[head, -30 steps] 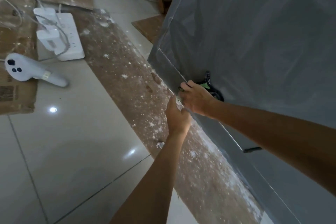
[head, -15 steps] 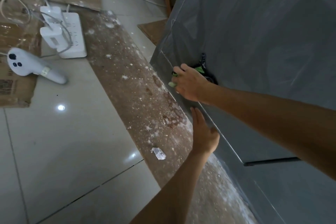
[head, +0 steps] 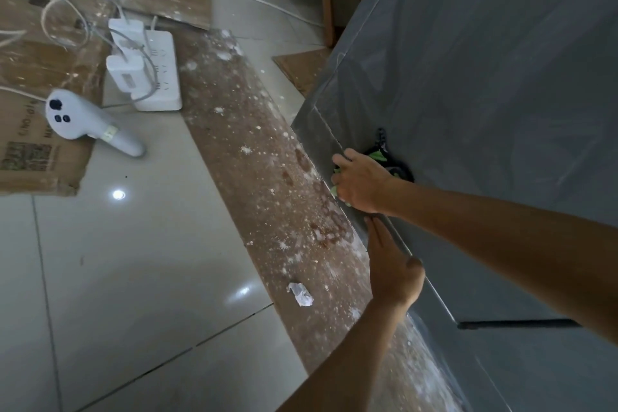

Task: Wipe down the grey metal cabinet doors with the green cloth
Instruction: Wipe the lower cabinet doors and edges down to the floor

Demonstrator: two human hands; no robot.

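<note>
Currently gripping the green cloth (head: 377, 154) in the right hand (head: 363, 182), fingers curled round it, and pressing it against the grey cabinet door (head: 485, 94) close to the door's lower corner. Showing only small patches of cloth: bright green above the knuckles and a paler green edge below the fingers, the rest being hidden under the palm. Showing also a black strip (head: 381, 139) just beyond the knuckles; not being able to tell whether this belongs to the cloth. Holding the left hand (head: 391, 273) wide, fingers straight and together, resting along the door's bottom edge just below the right wrist, carrying nothing.

Judging the cloth as soft, light and limp: bunching easily, not breakable. Recommending taking hold at the bunched middle, tucking loose corners under the palm so that a flat pad is meeting the panel. Judging the door as stiff, smooth sheet metal, dull grey with faint streaks and reflections, possibly flexing a little under heavy pressure. Noting a dark horizontal bar (head: 518, 324), probably a handle, on the near side of the left hand, beneath the right forearm.
</note>
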